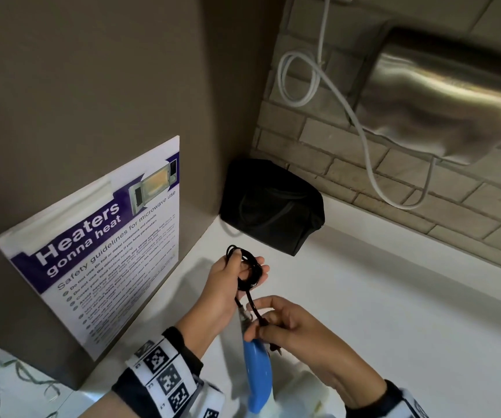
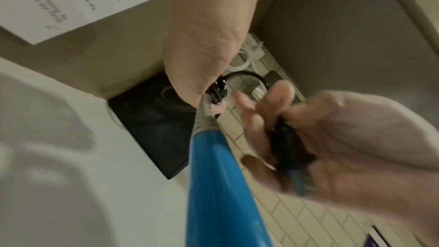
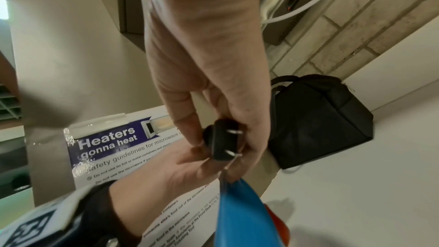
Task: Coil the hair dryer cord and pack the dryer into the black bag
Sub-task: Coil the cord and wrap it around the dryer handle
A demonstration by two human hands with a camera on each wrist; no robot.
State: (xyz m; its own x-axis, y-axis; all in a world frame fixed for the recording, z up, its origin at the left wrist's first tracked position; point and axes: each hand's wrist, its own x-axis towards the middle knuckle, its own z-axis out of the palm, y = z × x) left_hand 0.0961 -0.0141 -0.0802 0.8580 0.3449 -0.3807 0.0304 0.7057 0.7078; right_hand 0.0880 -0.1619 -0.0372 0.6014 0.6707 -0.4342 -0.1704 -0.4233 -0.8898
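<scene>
Head view shows us our left hand (image 1: pixel 231 279) closed around a small bundle of black cord (image 1: pixel 247 271), held above the white tabletop (image 1: pixel 393 312). Our right hand (image 1: pixel 288 324) pinches the plug (image 3: pixel 223 143) at the free end of the cord; its two metal pins show clearly in the right wrist view. The blue hair dryer (image 1: pixel 256 366) hangs below our hands by its handle end, where the cord comes out through a grey sleeve (image 2: pixel 204 117).

We judge that the coiling is almost finished and only the short end with the plug remains. The cord looks thin and soft, so the loops may spring open if we loosen the left hand. The dryer seems light and its plastic smooth, so better to take it by the handle. The black bag (image 1: pixel 273 206) stands in the corner against the wall, well apart from our hands. We cannot tell if its top is open.
</scene>
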